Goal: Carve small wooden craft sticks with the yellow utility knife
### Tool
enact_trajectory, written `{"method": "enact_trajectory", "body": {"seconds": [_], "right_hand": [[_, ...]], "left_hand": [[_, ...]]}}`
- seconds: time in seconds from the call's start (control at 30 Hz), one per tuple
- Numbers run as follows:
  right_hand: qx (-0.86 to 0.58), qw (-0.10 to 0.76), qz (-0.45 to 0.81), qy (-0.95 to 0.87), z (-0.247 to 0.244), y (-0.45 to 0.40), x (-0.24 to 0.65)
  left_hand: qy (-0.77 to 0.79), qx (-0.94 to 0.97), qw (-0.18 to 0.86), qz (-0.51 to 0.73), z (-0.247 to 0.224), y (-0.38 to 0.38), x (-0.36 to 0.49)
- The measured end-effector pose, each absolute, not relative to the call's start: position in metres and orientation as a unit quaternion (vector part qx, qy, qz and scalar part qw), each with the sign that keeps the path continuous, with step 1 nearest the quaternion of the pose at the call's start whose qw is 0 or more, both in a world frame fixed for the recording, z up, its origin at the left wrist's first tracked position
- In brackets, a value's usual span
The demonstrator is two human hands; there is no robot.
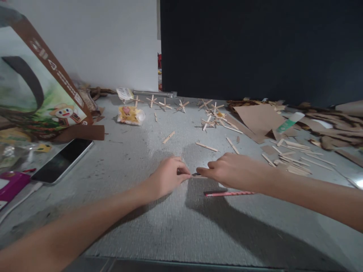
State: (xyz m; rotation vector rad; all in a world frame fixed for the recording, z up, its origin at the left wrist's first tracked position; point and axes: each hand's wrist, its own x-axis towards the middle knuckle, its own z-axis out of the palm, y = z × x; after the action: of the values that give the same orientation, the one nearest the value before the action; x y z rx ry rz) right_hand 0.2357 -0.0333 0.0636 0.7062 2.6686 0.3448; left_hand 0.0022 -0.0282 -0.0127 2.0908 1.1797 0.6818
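Note:
My left hand (169,176) pinches the left end of a wooden craft stick (201,177) lying low over the table. From the right, my right hand (234,170) is closed on a small dark-tipped tool (195,174), its index finger stretched along it. The tool's tip touches or nearly touches the stick beside my left fingertips. Most of the tool is hidden under the right hand, so its kind does not show. A pink pencil (227,193) lies just below the right hand. Beyond the hands are loose craft sticks (207,146).
Star-shaped stick pieces (181,106) line the back. A stick pile (295,156), cardboard (258,119) and a glue stick (290,122) lie right. At left are a phone (62,160), a purple box (13,187), a printed bag (42,83) and a yellow packet (130,115).

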Motion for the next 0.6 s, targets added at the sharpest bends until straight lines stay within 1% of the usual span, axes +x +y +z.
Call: {"method": "enact_trajectory", "body": {"seconds": [0.17,0.37,0.6], "right_hand": [[0.245,0.224,0.127,0.935,0.075,-0.037,0.221],[0.258,0.244,0.107,0.928,0.080,-0.032,0.215],[0.304,0.183,0.027,0.934,0.071,-0.026,0.229]], "left_hand": [[0.455,0.795,0.318,0.243,-0.007,-0.029,0.003],[0.466,0.789,0.325,0.234,-0.006,-0.028,0.005],[0.481,0.776,0.339,0.228,-0.005,-0.029,0.006]]}}
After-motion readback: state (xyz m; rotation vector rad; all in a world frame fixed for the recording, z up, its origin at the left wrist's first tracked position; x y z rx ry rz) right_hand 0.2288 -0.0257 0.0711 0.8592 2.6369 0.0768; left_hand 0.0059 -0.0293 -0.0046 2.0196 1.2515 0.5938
